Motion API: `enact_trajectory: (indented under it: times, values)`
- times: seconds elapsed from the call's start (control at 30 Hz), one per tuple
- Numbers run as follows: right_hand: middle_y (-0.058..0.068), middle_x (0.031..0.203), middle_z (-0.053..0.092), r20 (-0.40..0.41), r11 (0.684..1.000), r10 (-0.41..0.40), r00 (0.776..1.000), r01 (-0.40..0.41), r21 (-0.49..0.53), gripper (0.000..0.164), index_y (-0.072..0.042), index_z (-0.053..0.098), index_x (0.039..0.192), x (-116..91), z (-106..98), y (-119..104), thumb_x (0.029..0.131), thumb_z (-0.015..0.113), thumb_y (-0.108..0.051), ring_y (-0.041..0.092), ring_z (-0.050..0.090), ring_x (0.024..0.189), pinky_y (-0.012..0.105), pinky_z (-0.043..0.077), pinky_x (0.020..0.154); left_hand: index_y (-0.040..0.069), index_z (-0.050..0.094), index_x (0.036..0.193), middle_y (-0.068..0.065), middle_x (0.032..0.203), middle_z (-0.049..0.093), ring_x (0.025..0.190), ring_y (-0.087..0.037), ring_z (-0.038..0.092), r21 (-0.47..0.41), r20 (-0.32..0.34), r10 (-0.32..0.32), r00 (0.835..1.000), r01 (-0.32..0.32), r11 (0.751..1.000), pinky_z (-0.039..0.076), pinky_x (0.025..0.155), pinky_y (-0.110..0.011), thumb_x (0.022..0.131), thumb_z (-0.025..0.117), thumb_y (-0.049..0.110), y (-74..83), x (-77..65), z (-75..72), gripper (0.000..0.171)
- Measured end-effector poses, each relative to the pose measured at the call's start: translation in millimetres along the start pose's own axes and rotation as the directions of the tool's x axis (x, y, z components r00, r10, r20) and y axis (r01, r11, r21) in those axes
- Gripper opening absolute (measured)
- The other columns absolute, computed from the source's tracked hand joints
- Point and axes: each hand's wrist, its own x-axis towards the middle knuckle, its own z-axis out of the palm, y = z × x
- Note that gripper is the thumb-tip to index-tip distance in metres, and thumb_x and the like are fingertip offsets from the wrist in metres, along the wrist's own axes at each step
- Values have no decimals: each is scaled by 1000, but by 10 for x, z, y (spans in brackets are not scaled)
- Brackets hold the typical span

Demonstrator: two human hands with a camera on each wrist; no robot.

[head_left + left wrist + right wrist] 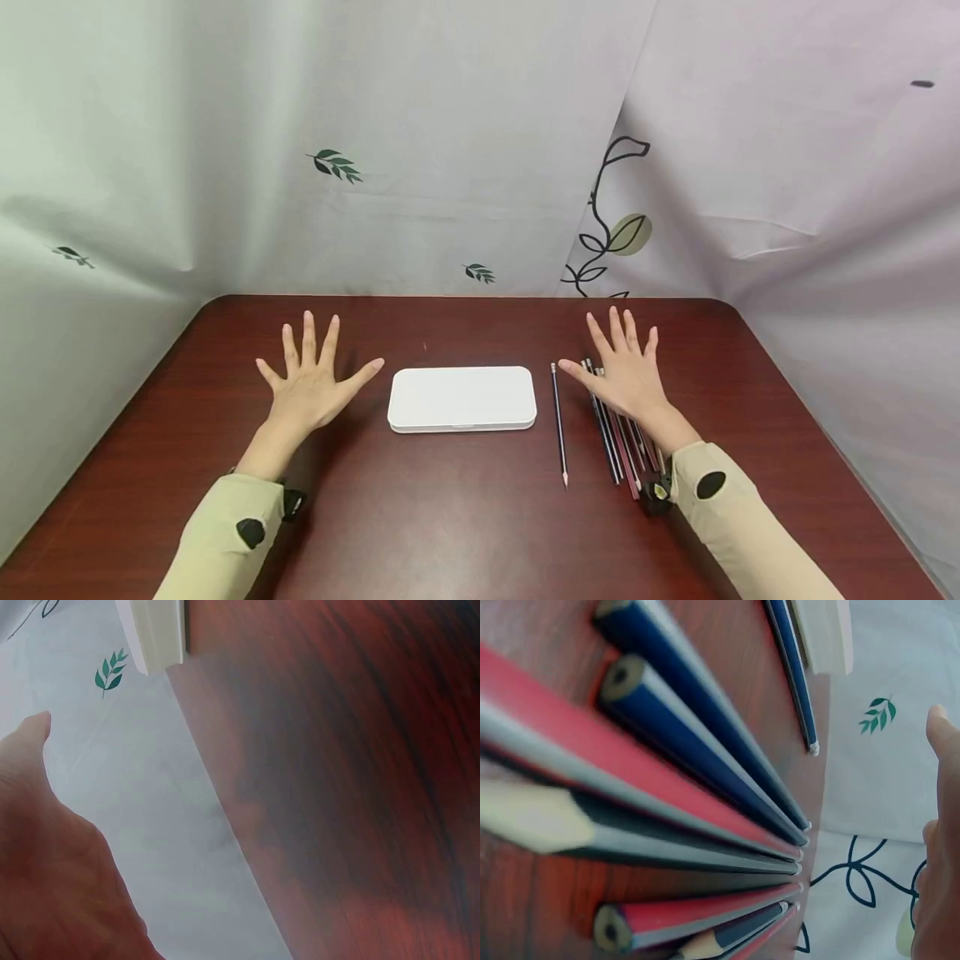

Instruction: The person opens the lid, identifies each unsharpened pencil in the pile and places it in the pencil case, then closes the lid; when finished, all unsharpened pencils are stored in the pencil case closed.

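Table (450, 550): dark reddish-brown, wood grain plain in both wrist views, far corners rounded. Pale hanging fabric (465, 75) behind the far edge and along both sides, softly creased. Small green leaf sprigs (335, 165) printed on it; right of centre, a black-outlined vine (597, 208) with one olive leaf (632, 235) beside a slanting seam. Soft sheen on tabletop. Fabric greenish at left, pinkish at right.
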Motion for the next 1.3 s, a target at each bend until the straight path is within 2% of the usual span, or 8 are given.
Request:
enact_trajectory:
  times: [0.23,0.37,0.6,0.8,0.93,1.07,1.2,1.3]
  values:
    - [18,156,5,26,999,-23,999,22,30,91,-19,15,151,58,24,-53,82,41,-73,29,-8,143,61,-11,107,23,-8,150,-4,150,-30,134,-31,-33,3,24,24,999,-24,1000,-16,92,-75,80,35,77,11,12,-14,98]
    - [16,155,11,74,984,-171,982,167,66,86,-18,18,150,69,6,-179,85,45,-67,31,-3,143,63,-10,106,21,-8,150,-6,152,-27,136,-32,-30,-67,68,160,985,-155,986,-16,98,-69,83,46,68,92,33,15,99]
    - [14,152,26,151,875,-483,862,482,44,81,-17,29,148,73,43,-561,85,50,-63,31,19,141,60,6,110,26,0,151,-15,156,-10,141,-37,-12,-210,162,459,874,-424,881,-6,106,-64,66,75,60,319,12,111,118]
    - [11,148,35,249,827,-545,801,562,2,81,-22,35,145,53,145,-806,81,48,-70,30,36,134,53,29,106,17,6,151,-16,155,8,142,-37,7,-204,269,512,816,-471,858,6,107,-64,63,78,55,434,-9,171,120]
    - [12,143,42,221,784,-596,772,619,-50,82,-14,44,140,64,189,-902,80,50,-70,28,42,130,49,34,104,4,21,147,-19,148,29,134,-35,31,-154,323,493,808,-469,870,25,107,-57,69,78,41,458,-9,205,104]
    - [15,132,54,152,690,-686,711,703,-171,79,-3,55,123,95,206,-1032,80,52,-69,26,52,121,43,42,99,-2,39,138,-20,135,43,119,-33,49,-83,287,505,814,-505,859,42,97,-45,67,79,33,493,39,210,89]
    - [23,113,63,117,588,-752,649,740,-326,74,0,59,114,111,225,-1211,81,52,-66,30,63,103,37,52,82,0,45,135,-15,129,49,105,-30,57,-7,289,479,829,-498,867,49,87,-42,61,81,34,556,89,192,89]
    - [31,104,63,157,547,-755,637,744,-384,73,1,55,123,112,266,-1326,86,50,-61,35,65,94,37,55,71,0,47,134,-15,128,50,99,-31,59,29,303,459,835,-489,872,50,83,-42,58,82,34,601,109,190,90]
